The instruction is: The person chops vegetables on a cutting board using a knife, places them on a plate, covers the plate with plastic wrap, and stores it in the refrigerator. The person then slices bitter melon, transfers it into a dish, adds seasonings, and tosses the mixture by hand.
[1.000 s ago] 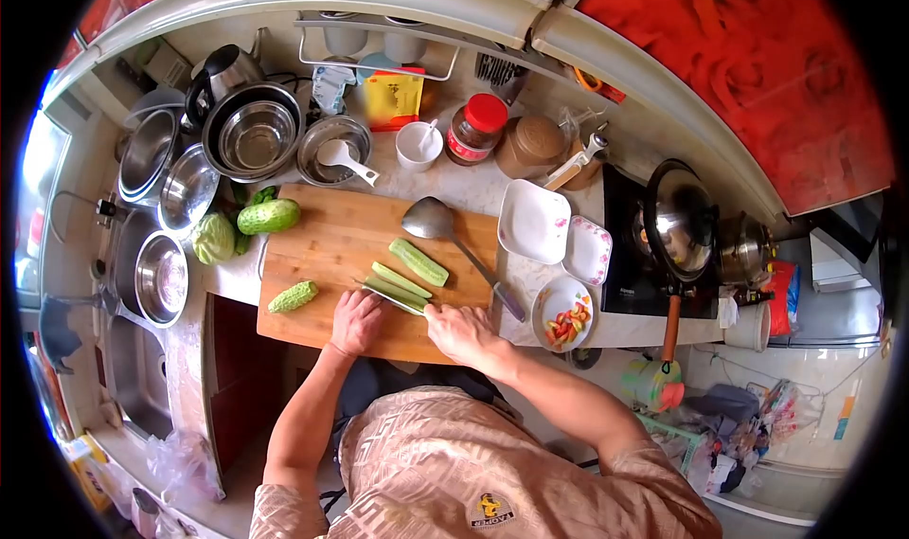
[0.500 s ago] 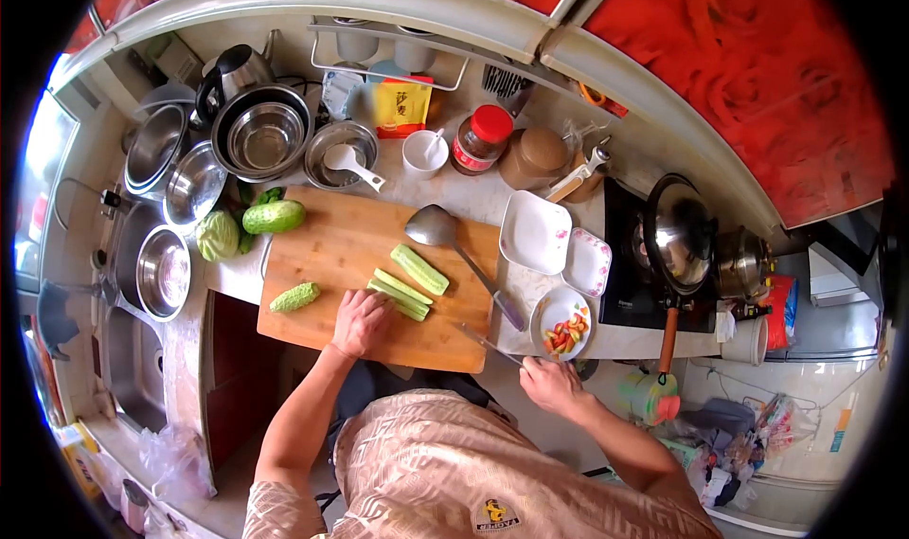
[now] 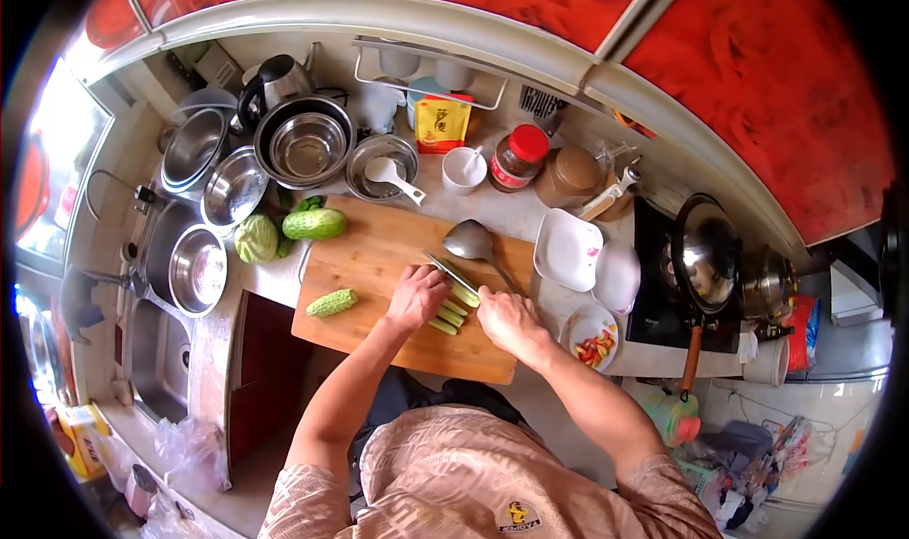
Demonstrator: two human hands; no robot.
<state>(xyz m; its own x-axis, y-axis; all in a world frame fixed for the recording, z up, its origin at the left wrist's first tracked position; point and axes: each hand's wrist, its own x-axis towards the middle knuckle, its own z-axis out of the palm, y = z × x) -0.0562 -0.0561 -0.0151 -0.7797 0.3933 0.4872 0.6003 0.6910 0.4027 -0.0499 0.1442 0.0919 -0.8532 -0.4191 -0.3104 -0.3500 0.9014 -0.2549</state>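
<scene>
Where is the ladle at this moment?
In the head view, the ladle lies on the right part of the board, between the knife and the square plate.

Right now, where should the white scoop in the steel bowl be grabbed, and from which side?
I'd take the white scoop by its handle's outer end, coming from the cutting board side. The handle juts past the steel bowl's rim; the head sits inside.

Cutting board (image 3: pixel 374 245): wood, smooth, grain visible. From its centre: basin (image 3: pixel 198 269), 9 o'clock, glossy metal; jar lid (image 3: pixel 529 142), 1 o'clock, smooth plastic; shirt (image 3: pixel 445 468), 6 o'clock, cloth, soft sheen.
</scene>
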